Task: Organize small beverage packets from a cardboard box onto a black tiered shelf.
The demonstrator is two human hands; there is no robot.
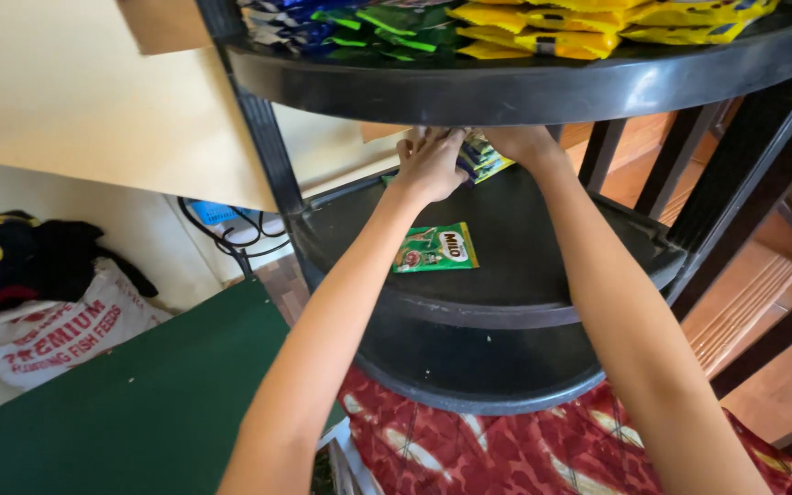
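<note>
A small stack of flat sachets (480,156), green with yellow edges showing, sits at the back of the middle shelf (543,275), just above the centre of the frame and partly hidden under the rim of the shelf above. Only its right end shows; the rest is covered by the hands. The left hand (430,165) lies over the stack's left side with fingers curled down onto it, and the right hand (517,142) comes in just beside it, its fingers tucked out of sight under the upper rim, so I cannot tell how firmly it holds the stack. Both forearms run up from the bottom of the frame.

Nearer the centre, a single green sachet (436,248) lies flat and alone on the same round black shelf. The top shelf (524,87), across the upper frame, carries rows of blue, green and yellow packets (543,23). At lower left are a green board (130,403) and a white printed sack (43,335); red patterned cloth (506,449) fills the bottom.
</note>
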